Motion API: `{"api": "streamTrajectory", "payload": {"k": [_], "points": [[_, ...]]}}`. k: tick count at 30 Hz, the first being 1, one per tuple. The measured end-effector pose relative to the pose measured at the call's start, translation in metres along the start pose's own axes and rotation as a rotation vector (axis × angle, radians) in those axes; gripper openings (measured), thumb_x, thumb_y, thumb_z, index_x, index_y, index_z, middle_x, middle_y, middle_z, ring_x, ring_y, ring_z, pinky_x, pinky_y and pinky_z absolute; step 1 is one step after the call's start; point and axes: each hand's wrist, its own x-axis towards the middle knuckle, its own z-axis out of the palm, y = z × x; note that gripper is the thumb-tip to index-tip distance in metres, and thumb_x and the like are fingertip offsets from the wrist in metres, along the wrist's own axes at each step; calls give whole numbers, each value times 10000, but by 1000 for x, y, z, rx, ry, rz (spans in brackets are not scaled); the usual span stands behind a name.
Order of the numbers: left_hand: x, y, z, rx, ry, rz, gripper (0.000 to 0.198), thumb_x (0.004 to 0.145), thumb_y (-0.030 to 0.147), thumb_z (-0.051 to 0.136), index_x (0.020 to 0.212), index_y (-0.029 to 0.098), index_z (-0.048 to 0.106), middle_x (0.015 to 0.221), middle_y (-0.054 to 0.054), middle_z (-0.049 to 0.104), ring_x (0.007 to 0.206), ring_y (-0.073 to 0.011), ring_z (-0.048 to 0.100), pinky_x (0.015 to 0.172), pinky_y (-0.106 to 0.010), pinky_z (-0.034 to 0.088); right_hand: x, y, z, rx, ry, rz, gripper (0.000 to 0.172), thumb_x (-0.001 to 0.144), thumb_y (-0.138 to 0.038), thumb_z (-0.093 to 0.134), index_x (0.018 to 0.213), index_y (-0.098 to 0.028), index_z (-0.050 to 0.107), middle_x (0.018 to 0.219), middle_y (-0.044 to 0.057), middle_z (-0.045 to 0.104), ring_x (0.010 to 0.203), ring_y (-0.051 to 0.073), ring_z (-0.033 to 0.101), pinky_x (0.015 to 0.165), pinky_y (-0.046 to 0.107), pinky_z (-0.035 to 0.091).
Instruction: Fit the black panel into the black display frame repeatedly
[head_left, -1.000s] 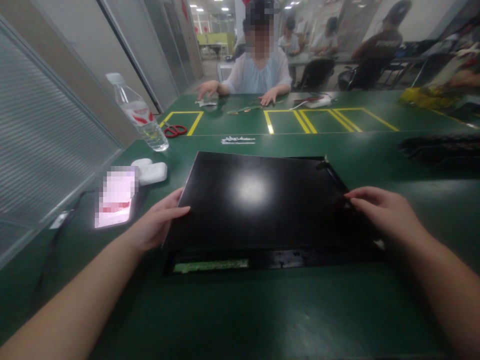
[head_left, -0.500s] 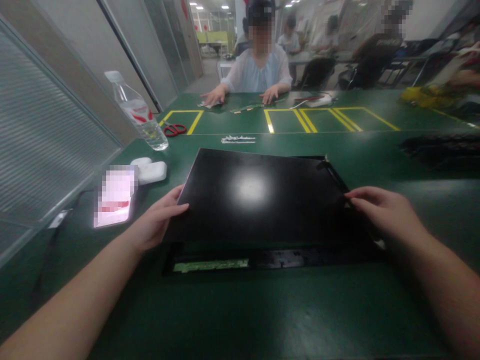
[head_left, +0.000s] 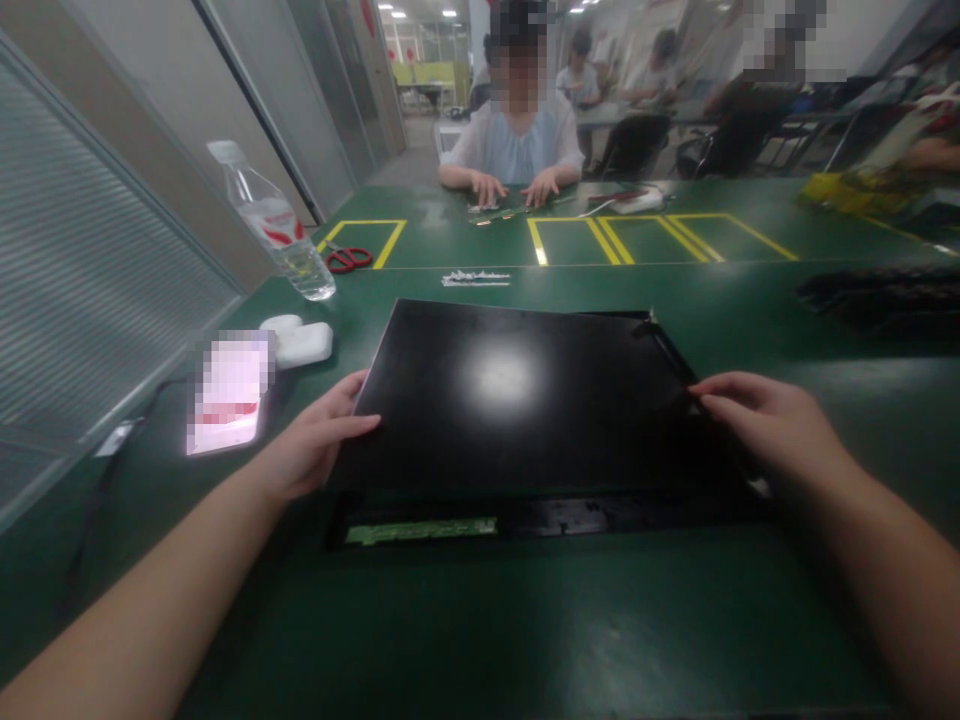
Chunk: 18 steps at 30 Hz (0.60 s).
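Observation:
A glossy black panel [head_left: 450, 430], with a bright light reflection on it, lies tilted over a black frame [head_left: 585, 513]. The frame shows along the near side and at the right, and a green strip [head_left: 420, 530] sits in its near edge. My left hand [head_left: 326, 435] is closed on the panel's left edge, thumb on top and fingers beneath. At the right edge, my right hand [head_left: 765, 410] pinches the panel's side between thumb and forefinger; the exact grip there is partly hidden.
Left are a bottle [head_left: 277, 225], red-handled scissors [head_left: 349, 260], a white case [head_left: 306, 344] and a lit phone [head_left: 231, 390]. White scraps [head_left: 476, 279] lie beyond the panel. A person [head_left: 517, 140] sits opposite, both hands on the green table [head_left: 525, 620]. Dark items [head_left: 885, 300] lie at right.
The panel's left side has dipped very slightly in my left hand. The person opposite has moved one hand rightward toward the other. My right hand has stayed in place.

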Motion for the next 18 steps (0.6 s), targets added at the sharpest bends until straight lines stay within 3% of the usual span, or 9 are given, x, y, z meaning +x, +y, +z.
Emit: {"api": "streamTrajectory", "payload": {"k": [8, 18], "points": [[-2, 1, -1, 55, -58, 22, 646, 707, 199, 873, 1290, 249, 599, 1314, -101, 782, 1189, -345, 769, 995, -439, 648, -4, -5, -1, 2, 16, -2, 341, 727, -503, 682, 915, -259, 828, 800, 61, 791, 664, 271, 653, 604, 388, 465], [-2, 0, -3, 83, -67, -9, 730, 650, 199, 887, 1302, 257, 564, 1281, -93, 794, 1141, -339, 788, 931, -406, 667, -3, -8, -2, -12, -8, 12, 380, 707, -537, 674, 916, -255, 819, 822, 75, 789, 709, 283, 669, 621, 392, 478]]}}
